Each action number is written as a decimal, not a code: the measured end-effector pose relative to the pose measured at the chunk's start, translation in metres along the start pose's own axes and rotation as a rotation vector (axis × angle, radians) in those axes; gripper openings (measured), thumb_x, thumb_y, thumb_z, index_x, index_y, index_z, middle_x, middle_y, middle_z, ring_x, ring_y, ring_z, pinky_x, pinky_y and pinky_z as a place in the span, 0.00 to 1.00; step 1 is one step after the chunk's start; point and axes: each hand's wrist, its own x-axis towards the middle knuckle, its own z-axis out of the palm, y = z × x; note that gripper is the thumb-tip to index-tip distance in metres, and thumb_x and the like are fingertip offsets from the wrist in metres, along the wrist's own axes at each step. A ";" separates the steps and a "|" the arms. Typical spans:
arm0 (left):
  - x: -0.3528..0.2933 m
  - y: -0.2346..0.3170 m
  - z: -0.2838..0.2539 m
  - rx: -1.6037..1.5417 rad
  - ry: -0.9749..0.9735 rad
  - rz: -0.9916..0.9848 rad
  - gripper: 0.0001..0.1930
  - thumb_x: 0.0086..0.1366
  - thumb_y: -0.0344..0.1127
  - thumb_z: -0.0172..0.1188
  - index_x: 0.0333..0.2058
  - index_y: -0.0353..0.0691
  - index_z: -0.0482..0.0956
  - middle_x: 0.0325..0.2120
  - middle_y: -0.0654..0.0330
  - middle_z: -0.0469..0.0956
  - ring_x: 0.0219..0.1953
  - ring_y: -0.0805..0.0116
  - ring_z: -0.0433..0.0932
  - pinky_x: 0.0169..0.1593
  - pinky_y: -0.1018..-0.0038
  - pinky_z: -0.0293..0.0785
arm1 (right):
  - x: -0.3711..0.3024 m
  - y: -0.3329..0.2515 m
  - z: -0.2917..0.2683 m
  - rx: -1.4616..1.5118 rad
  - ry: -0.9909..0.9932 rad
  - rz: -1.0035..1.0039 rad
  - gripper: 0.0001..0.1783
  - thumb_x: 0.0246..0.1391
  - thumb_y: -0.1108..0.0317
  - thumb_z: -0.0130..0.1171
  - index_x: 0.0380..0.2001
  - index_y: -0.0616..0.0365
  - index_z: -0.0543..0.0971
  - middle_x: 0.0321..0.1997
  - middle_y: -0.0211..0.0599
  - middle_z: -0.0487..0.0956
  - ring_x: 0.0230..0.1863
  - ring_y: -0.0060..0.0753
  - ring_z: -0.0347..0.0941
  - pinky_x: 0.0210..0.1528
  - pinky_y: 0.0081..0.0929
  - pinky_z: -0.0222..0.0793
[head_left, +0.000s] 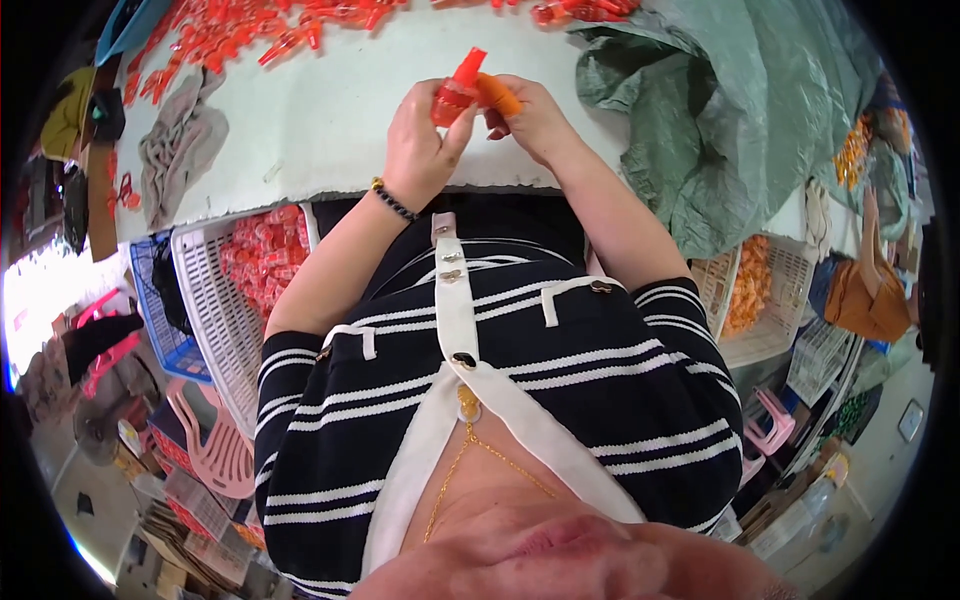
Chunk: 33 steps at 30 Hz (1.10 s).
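Above the table's front edge, my left hand (pixel 420 140) is closed on a red, see-through plastic piece (pixel 457 98) with a tapered tip pointing up and away. My right hand (pixel 535 118) meets it from the other side, fingers curled in. An orange cover, like a finger cot (pixel 499 95), appears to sit on one of its fingers and presses against the red piece. Something small and dark red shows under the right fingers, too small to name. The fingertips partly hide the lower end of the piece.
Many similar red pieces (pixel 290 38) lie along the far side of the white table (pixel 300 130). A grey cloth (pixel 180 145) is at left, green plastic sheeting (pixel 690 120) at right. White baskets hold red parts (pixel 265 260) and orange parts (pixel 748 285) below the table edge.
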 end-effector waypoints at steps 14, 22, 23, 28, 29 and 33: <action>0.011 -0.015 -0.002 -0.524 -0.157 -0.385 0.15 0.67 0.45 0.49 0.43 0.40 0.67 0.30 0.61 0.76 0.29 0.69 0.75 0.27 0.79 0.67 | -0.010 -0.020 -0.019 -0.138 0.028 -0.093 0.14 0.60 0.65 0.53 0.45 0.60 0.76 0.38 0.30 0.79 0.34 0.22 0.74 0.36 0.21 0.69; 0.021 -0.033 -0.030 -1.215 -0.268 -0.710 0.20 0.67 0.51 0.46 0.43 0.38 0.71 0.30 0.63 0.72 0.27 0.77 0.70 0.27 0.79 0.66 | 0.021 -0.028 -0.216 -1.340 0.803 -0.293 0.15 0.53 0.60 0.57 0.43 0.51 0.77 0.42 0.45 0.79 0.41 0.45 0.77 0.42 0.36 0.72; 0.019 -0.034 -0.030 -1.214 -0.256 -0.706 0.20 0.67 0.51 0.46 0.43 0.38 0.71 0.30 0.63 0.72 0.27 0.77 0.70 0.27 0.79 0.66 | 0.032 -0.024 -0.225 -1.439 0.871 -0.302 0.16 0.52 0.58 0.58 0.43 0.50 0.77 0.43 0.45 0.79 0.43 0.48 0.76 0.44 0.39 0.71; 0.012 -0.027 -0.024 -0.906 -0.336 -0.669 0.21 0.68 0.50 0.45 0.41 0.36 0.72 0.28 0.64 0.72 0.27 0.78 0.69 0.29 0.83 0.65 | 0.058 -0.013 -0.240 -1.685 1.043 -0.376 0.21 0.49 0.53 0.61 0.45 0.49 0.75 0.43 0.45 0.78 0.47 0.51 0.73 0.48 0.48 0.68; 0.013 -0.026 -0.024 -0.819 -0.398 -0.611 0.21 0.68 0.50 0.45 0.41 0.36 0.72 0.28 0.64 0.72 0.27 0.78 0.69 0.30 0.83 0.65 | 0.058 -0.015 -0.242 -1.676 1.026 -0.388 0.21 0.49 0.53 0.61 0.45 0.49 0.75 0.43 0.45 0.78 0.47 0.51 0.73 0.48 0.48 0.68; 0.015 -0.030 -0.035 -0.780 -0.448 -0.582 0.22 0.68 0.51 0.45 0.42 0.36 0.72 0.26 0.65 0.73 0.25 0.80 0.69 0.27 0.83 0.64 | 0.037 -0.030 -0.215 -1.620 0.881 -0.118 0.23 0.47 0.55 0.63 0.47 0.48 0.73 0.44 0.44 0.78 0.46 0.50 0.74 0.49 0.47 0.67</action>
